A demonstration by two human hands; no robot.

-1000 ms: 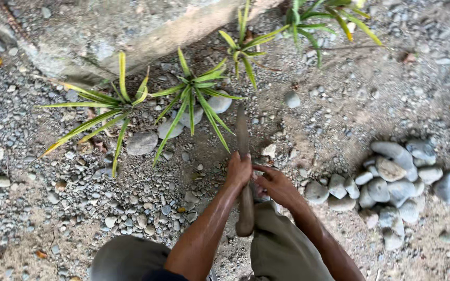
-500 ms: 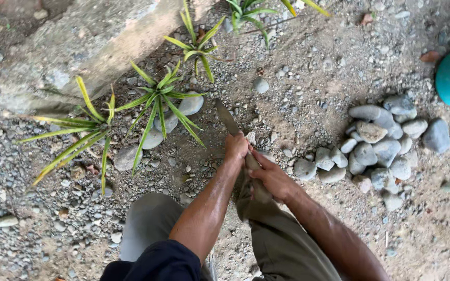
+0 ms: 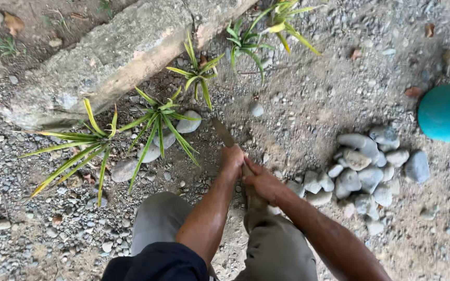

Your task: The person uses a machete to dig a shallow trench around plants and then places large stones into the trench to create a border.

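Note:
Both of my hands grip the handle of a long blade (image 3: 222,131), a machete-like knife whose tip points up and left at the gravelly ground. My left hand (image 3: 232,158) is closed around the handle nearest the blade. Just behind it, my right hand (image 3: 263,183) wraps the same handle above my knees. The blade's tip lies beside a green and yellow spiky plant (image 3: 158,118) ringed by smooth grey stones (image 3: 189,124). Bare sandy soil (image 3: 282,125) lies right of the blade.
A row of similar spiky plants (image 3: 82,145) (image 3: 200,73) (image 3: 246,44) runs along a rough concrete kerb (image 3: 105,62). A pile of rounded grey stones (image 3: 363,164) sits to the right. A teal round container (image 3: 446,112) stands at the right edge.
The view has shifted, so plants and stone pile sit further right and lower in the frame. My hands have stayed together on the handle, and the blade now points more to the left.

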